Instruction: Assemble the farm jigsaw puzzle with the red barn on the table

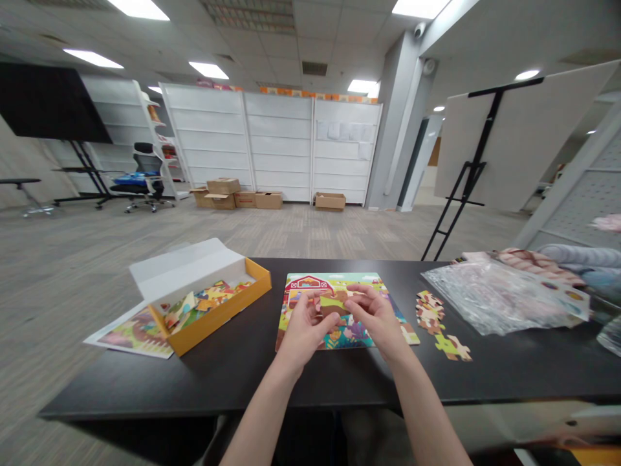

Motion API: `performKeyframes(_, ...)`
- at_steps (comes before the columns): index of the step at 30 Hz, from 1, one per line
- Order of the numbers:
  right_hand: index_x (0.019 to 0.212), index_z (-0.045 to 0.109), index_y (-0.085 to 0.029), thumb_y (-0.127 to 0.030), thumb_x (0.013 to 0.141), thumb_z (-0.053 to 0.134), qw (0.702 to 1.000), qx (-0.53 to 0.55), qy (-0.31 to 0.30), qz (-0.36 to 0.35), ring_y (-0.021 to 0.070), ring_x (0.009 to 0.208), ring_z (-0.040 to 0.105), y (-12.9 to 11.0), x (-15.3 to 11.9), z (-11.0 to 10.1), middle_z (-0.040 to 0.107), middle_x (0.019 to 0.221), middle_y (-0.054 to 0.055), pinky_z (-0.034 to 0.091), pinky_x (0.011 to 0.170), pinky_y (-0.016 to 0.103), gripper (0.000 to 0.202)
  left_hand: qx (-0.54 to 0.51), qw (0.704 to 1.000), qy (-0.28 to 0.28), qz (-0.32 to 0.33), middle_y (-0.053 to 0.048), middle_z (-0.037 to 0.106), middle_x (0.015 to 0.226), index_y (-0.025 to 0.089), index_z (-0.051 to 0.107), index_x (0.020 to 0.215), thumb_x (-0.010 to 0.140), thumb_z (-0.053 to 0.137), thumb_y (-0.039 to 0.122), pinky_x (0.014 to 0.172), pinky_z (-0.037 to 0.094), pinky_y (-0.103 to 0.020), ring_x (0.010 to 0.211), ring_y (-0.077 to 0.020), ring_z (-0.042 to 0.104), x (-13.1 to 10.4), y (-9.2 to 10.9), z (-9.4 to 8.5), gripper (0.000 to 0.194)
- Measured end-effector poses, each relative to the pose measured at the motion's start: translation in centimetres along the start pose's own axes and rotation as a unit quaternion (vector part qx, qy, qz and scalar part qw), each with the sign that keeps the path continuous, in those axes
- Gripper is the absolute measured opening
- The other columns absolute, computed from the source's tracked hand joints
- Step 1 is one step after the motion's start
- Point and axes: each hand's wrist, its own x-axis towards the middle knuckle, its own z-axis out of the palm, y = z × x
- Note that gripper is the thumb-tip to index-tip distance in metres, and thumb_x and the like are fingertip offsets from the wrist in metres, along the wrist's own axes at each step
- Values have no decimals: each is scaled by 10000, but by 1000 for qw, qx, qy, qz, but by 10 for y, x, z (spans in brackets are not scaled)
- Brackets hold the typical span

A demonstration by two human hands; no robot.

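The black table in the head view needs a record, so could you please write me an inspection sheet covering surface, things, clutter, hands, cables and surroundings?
Surface: black table, dark top.
Job's things: puzzle piece in hand; picture board flat beneath; loose pieces to its right; open yellow box to its left, with more pieces inside.
Clutter: clear plastic packaging at the right; printed sheet beside the box, at the left.
Hands: left hand and right hand both hold the puzzle piece over the board; contact with the board cannot be told.
Cables: nothing seen.
Surroundings: white shelving, cardboard boxes, screen on a stand.
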Motion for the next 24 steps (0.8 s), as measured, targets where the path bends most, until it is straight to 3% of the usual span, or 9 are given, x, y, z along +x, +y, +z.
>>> performKeyframes(4, 1005, 669, -206, -453, 737, 804, 1000, 0, 21, -3, 168, 714, 649, 0, 3, -2, 731, 777, 21, 489, 693, 297, 389, 3, 999, -26, 21, 34, 664, 822, 248, 467, 1265, 712, 806, 287, 670, 578, -263, 740, -167, 725, -1, 0, 0, 650)
performKeyframes(8, 950, 682, -201, -469, 718, 813, 999, 2, 33, -1, 182, 722, 653, 3, 5, -3, 734, 788, 37, 485, 688, 308, 378, 3, 999, -32, 42, -21, 698, 936, 232, 488, 1253, 715, 796, 258, 744, 590, -290, 860, -206, 740, 0, 0, -5, 621)
performKeyframes(18, 1012, 702, -199, -469, 770, 770, 999, -9, 33, -14, 147, 649, 571, 1, 4, -2, 701, 742, 18, 404, 579, 262, 369, 44, 997, -28, 57, -48, 711, 963, 203, 518, 1263, 716, 786, 252, 786, 569, -290, 872, -192, 717, 1, -1, -6, 612)
performKeyframes(24, 1109, 699, -215, -467, 797, 748, 1000, -11, 8, -14, 161, 728, 604, -2, 2, -2, 704, 800, 20, 461, 678, 288, 404, 38, 997, -13, 65, -25, 699, 903, 202, 532, 1261, 713, 802, 276, 774, 564, -286, 840, -185, 712, 2, -4, -5, 616)
